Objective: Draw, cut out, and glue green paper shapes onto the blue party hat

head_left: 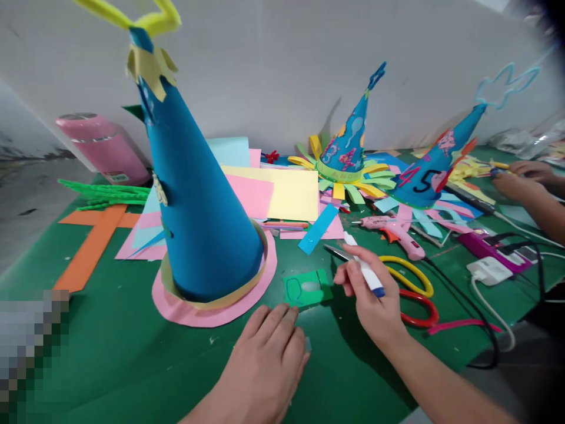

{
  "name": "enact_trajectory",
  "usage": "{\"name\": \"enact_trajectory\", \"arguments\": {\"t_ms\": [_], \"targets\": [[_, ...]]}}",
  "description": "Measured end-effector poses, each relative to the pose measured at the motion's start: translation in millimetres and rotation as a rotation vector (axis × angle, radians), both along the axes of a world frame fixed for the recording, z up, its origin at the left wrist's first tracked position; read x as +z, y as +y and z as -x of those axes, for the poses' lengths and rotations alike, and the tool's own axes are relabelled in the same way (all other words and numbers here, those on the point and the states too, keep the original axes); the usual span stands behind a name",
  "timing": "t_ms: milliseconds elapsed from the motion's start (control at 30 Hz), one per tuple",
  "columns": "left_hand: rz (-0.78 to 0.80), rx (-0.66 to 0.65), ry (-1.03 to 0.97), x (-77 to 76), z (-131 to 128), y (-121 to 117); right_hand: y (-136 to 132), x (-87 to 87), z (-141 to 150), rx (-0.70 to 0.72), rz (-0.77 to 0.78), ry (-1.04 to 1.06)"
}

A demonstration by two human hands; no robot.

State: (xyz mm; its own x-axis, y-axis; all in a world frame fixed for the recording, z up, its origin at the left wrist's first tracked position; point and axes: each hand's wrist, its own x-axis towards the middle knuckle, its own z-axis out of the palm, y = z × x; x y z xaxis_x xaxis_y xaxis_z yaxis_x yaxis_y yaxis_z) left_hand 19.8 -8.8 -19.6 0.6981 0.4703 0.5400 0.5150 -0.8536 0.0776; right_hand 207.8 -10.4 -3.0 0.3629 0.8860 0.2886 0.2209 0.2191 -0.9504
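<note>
My right hand (371, 300) is closed on a white marker with a blue cap (364, 268), held just right of a small green paper piece (308, 287) with a drawn outline and a cut-out hole. My left hand (269, 353) lies flat on the green table, fingers together, fingertips close to that paper piece. A tall blue paper cone hat (194, 200) on a pink and yellow brim (212, 309) stands to the left, topped with a yellow pipe cleaner.
Scissors with yellow and red handles (412, 288) lie right of my hand, beside a pink glue gun (392, 229). Two more decorated blue hats (348, 147) (430, 171), coloured paper sheets (282, 191), a pink bottle (103, 147), cables and a power strip (489, 250). Another person's hands (525, 176) are at far right.
</note>
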Motion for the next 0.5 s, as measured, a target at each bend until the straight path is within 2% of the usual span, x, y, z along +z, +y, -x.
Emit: {"name": "enact_trajectory", "arguments": {"t_ms": [267,500], "targets": [[0.075,-0.007,0.111,16.7,1.2,1.4,-1.5,-2.1,-1.8,0.137,-0.017,-0.195],[0.047,-0.02,0.098,13.2,0.3,2.0,-0.3,-0.6,-0.1,0.119,0.005,-0.194]]}}
